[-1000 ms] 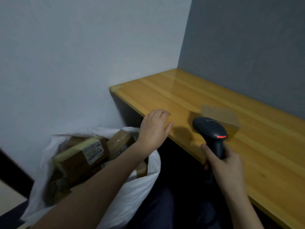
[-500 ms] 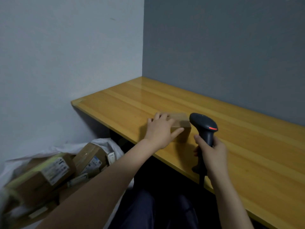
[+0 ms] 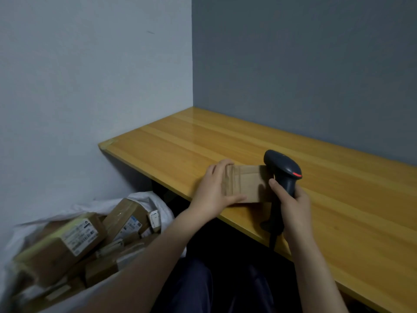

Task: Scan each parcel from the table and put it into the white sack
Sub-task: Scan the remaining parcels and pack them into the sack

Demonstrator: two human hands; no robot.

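Several parcels (image 3: 67, 240) fill white sack (image 3: 144, 197); left hand (image 3: 212, 190) grips box (image 3: 248, 184), right hand (image 3: 293, 202) scanner (image 3: 282, 170).

Glossy wooden table (image 3: 225, 141), matt taped cardboard parcel (image 3: 248, 184), seemingly matt plastic scanner (image 3: 282, 170).

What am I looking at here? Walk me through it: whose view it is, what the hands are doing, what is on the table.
There is no machine here, only a person's two bare hands. The picture comes from a camera worn on the person's head, looking forward and down.

The left hand grips a small brown cardboard parcel at the near edge of the wooden table. The right hand holds a dark handheld scanner, its head right beside the parcel and a red light showing on it. No other parcel shows on the table.

Lower left, beside the table, an open white sack holds several brown parcels with printed labels.
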